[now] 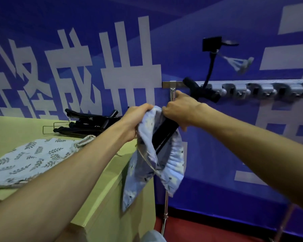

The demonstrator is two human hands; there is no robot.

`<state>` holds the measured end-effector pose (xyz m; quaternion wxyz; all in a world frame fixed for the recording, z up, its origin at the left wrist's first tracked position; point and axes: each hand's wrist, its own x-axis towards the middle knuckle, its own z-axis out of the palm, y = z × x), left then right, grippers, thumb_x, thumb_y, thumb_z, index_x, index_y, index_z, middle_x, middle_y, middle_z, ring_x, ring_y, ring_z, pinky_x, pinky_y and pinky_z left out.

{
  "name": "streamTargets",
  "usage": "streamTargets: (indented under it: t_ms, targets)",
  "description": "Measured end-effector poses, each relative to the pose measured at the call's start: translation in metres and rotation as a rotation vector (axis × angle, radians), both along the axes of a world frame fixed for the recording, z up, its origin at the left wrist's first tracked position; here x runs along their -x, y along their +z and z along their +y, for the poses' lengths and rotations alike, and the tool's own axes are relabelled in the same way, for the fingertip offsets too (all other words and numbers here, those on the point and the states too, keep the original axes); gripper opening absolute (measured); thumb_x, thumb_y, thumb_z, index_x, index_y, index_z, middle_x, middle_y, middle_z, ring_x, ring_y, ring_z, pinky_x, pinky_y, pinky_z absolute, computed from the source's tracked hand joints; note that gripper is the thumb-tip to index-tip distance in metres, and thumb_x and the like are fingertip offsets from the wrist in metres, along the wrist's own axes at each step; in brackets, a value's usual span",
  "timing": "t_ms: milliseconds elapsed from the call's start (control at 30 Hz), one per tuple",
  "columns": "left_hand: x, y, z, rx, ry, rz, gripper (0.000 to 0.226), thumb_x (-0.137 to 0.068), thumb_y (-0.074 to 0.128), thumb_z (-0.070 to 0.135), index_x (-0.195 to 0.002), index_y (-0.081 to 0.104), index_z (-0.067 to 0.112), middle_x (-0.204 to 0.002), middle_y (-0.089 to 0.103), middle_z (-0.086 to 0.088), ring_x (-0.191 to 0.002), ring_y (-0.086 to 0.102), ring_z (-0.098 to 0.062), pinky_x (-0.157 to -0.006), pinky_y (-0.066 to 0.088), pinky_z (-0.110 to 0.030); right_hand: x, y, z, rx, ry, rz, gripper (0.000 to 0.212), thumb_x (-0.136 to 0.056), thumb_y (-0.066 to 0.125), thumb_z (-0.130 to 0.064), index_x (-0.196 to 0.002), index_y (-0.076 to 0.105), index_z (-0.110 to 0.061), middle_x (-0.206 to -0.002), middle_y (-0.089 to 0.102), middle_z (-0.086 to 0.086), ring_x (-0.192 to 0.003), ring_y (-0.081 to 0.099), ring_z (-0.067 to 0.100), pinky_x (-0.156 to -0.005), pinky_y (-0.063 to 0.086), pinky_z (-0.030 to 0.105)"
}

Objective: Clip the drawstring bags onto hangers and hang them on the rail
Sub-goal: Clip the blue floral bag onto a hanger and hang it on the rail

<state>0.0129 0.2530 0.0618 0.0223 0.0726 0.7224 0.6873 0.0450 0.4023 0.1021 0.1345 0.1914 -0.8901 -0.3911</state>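
Note:
My left hand grips the top edge of a light blue floral drawstring bag that hangs down past the table corner. My right hand is closed on the same bag's edge and on a black clip hanger, which runs diagonally inside the bag's mouth. The hanger's upper end reaches up over the grey rail. A second bag, pale blue with a leaf print, lies flat on the table. A pile of black clip hangers rests at the table's back.
The yellow-green table is at the left, its corner close to the hanging bag. A blue banner wall with white characters stands behind. A row of grey clamps sits along the rail. A black mount on a bent arm rises above it. A metal pole stands below.

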Motion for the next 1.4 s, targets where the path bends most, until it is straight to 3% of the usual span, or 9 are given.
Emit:
streamTargets:
  t_ms: [167, 367, 500, 700, 767, 900, 1133, 1267, 1400]
  targets:
    - [-0.010, -0.016, 0.009, -0.007, -0.106, 0.056, 0.021, -0.094, 0.055, 0.022, -0.092, 0.070, 0.008, -0.080, 0.071, -0.002, -0.072, 0.063, -0.013, -0.065, 0.046, -0.025, 0.010, 0.008, -0.010, 0.102, 0.106, -0.007, 0.024, -0.091, 0.057, -0.017, -0.109, 0.043, -0.010, -0.067, 0.037, -0.006, -0.084, 0.061, 0.026, -0.092, 0.033, 0.042]
    - [-0.012, -0.015, 0.014, 0.144, -0.170, 0.178, 0.019, -0.086, 0.063, 0.009, -0.105, 0.065, 0.004, -0.088, 0.071, -0.006, -0.076, 0.066, -0.015, -0.060, 0.050, -0.022, 0.022, 0.003, -0.011, 0.140, 0.228, 0.056, 0.027, -0.090, 0.057, -0.019, -0.111, 0.043, -0.010, -0.099, 0.062, 0.006, -0.088, 0.060, 0.027, -0.086, 0.030, 0.036]
    - [-0.005, -0.023, 0.022, 0.208, -0.044, 0.226, 0.031, -0.079, 0.071, 0.004, -0.108, 0.062, 0.008, -0.100, 0.072, -0.012, -0.096, 0.068, -0.026, -0.085, 0.055, -0.043, 0.033, -0.006, -0.016, 0.197, 0.331, 0.044, 0.038, -0.085, 0.060, -0.012, -0.120, 0.045, -0.010, -0.111, 0.060, 0.006, -0.105, 0.058, 0.027, -0.097, 0.034, 0.035]
    - [0.014, -0.045, 0.007, 0.091, 0.170, 0.124, 0.031, -0.071, 0.074, 0.007, -0.097, 0.058, 0.008, -0.090, 0.066, -0.010, -0.080, 0.063, -0.025, -0.076, 0.054, -0.042, 0.006, -0.031, 0.001, 0.733, 0.515, -0.042, 0.033, -0.081, 0.057, -0.002, -0.113, 0.057, -0.007, -0.123, 0.050, 0.011, -0.102, 0.056, 0.034, -0.074, 0.049, 0.043]
    - [0.017, -0.044, 0.001, 0.013, 0.252, 0.085, 0.029, -0.072, 0.070, 0.003, -0.097, 0.054, 0.004, -0.082, 0.059, -0.013, -0.073, 0.058, -0.025, -0.064, 0.052, -0.039, 0.007, -0.053, 0.008, 0.879, 0.381, 0.044, 0.026, -0.088, 0.059, -0.024, -0.109, 0.052, -0.011, -0.114, 0.047, 0.007, -0.088, 0.055, 0.032, -0.068, 0.049, 0.045]
    - [0.021, -0.036, -0.008, -0.101, 0.335, 0.021, 0.024, -0.078, 0.067, 0.003, -0.096, 0.051, 0.007, -0.078, 0.056, -0.010, -0.071, 0.055, -0.025, -0.061, 0.048, -0.030, 0.026, -0.086, 0.018, 1.119, -0.058, -0.087, 0.070, -0.076, 0.069, -0.059, -0.116, 0.038, -0.011, -0.113, 0.039, 0.005, -0.095, 0.050, 0.026, -0.081, 0.048, 0.045]
    - [0.024, -0.029, -0.024, -0.182, 0.276, -0.083, 0.033, -0.078, 0.073, 0.009, -0.108, 0.060, 0.002, -0.093, 0.067, -0.017, -0.081, 0.064, -0.031, -0.070, 0.054, -0.038, 0.046, -0.092, 0.005, 1.279, -0.163, -0.219, 0.011, -0.084, 0.057, -0.012, -0.077, 0.049, -0.010, -0.074, 0.055, 0.009, -0.071, 0.047, 0.028, -0.051, 0.033, 0.033]
    - [0.025, -0.040, -0.023, -0.163, 0.261, -0.084, 0.024, -0.079, 0.073, 0.002, -0.101, 0.065, 0.002, -0.077, 0.065, -0.012, -0.072, 0.064, -0.027, -0.067, 0.053, -0.034, 0.046, -0.059, 0.002, 1.568, -0.220, -0.342, 0.025, -0.087, 0.043, -0.005, -0.067, 0.057, -0.008, -0.056, 0.050, 0.005, -0.046, 0.038, 0.016, -0.042, 0.029, 0.022]
    - [0.029, -0.049, -0.017, -0.173, 0.259, -0.109, 0.023, -0.079, 0.074, -0.001, -0.100, 0.063, 0.002, -0.091, 0.068, -0.016, -0.083, 0.065, -0.030, -0.067, 0.051, -0.038, 0.040, -0.044, -0.003, 1.996, -0.104, -0.469, 0.033, -0.093, 0.028, 0.005, -0.082, 0.059, 0.003, -0.070, 0.062, 0.017, -0.047, 0.065, 0.021, -0.044, 0.052, 0.024]
